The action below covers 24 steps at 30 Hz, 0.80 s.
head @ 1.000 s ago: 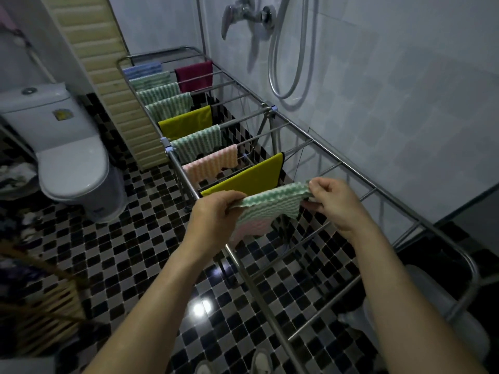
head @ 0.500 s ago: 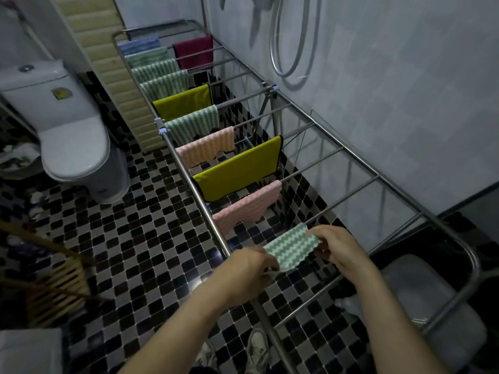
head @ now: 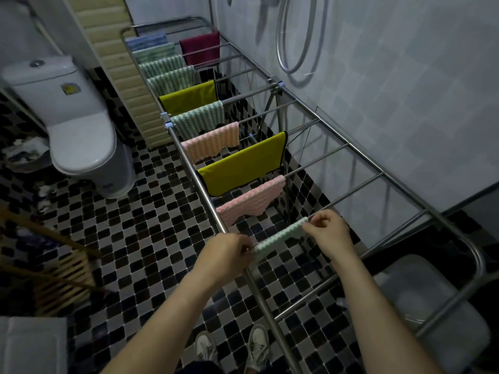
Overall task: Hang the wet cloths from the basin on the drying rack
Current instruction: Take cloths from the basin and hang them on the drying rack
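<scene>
Both hands pinch a green cloth [head: 280, 234] stretched between them: left hand [head: 229, 253] at its near end, right hand [head: 328, 229] at its far end, over the drying rack [head: 334, 130].

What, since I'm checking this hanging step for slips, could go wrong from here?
1. The left hand and right hand pinch the green cloth only at its ends over a rail. If it is let go unevenly draped, it might slide off onto the floor.
2. The cloth looks bunched into a narrow strip, so it may dry slowly unless spread out.
</scene>
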Available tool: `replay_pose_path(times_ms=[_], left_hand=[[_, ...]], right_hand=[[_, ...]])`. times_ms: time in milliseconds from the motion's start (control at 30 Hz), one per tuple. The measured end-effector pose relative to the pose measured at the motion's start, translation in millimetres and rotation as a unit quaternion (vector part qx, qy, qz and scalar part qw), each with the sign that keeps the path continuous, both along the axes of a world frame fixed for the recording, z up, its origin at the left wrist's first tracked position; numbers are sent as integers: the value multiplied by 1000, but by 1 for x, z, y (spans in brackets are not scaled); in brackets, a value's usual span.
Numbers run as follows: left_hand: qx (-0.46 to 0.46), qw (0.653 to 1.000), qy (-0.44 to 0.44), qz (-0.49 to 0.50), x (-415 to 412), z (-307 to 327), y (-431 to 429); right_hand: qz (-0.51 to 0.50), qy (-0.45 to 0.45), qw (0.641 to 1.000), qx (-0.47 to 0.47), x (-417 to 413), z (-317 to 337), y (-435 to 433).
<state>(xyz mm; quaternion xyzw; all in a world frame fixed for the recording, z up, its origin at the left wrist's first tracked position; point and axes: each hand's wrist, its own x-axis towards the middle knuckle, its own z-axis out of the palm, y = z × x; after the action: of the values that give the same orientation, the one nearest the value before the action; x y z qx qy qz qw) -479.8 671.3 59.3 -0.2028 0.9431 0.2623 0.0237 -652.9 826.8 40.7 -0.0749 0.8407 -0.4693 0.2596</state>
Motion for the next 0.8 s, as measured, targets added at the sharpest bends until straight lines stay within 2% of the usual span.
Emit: replay_pose_path(times_ms=[233, 400, 500, 633, 800], left_hand=[[-42, 999, 21, 9, -1, -6, 7], [-26, 999, 38, 24, 2, -3, 5], [-29, 999, 31, 16, 3, -4, 5], [-24, 1000, 10, 13, 0, -5, 4], [-25, 1000, -5, 5, -3, -4, 3]], right_hand=[[-34, 83, 995, 49, -4, 4, 1], [-14, 136, 986, 93, -5, 10, 1], [22, 184, 977, 107, -3, 11, -1], [126, 265, 947, 132, 3, 10, -8], [178, 306, 922, 156, 5, 7, -9]])
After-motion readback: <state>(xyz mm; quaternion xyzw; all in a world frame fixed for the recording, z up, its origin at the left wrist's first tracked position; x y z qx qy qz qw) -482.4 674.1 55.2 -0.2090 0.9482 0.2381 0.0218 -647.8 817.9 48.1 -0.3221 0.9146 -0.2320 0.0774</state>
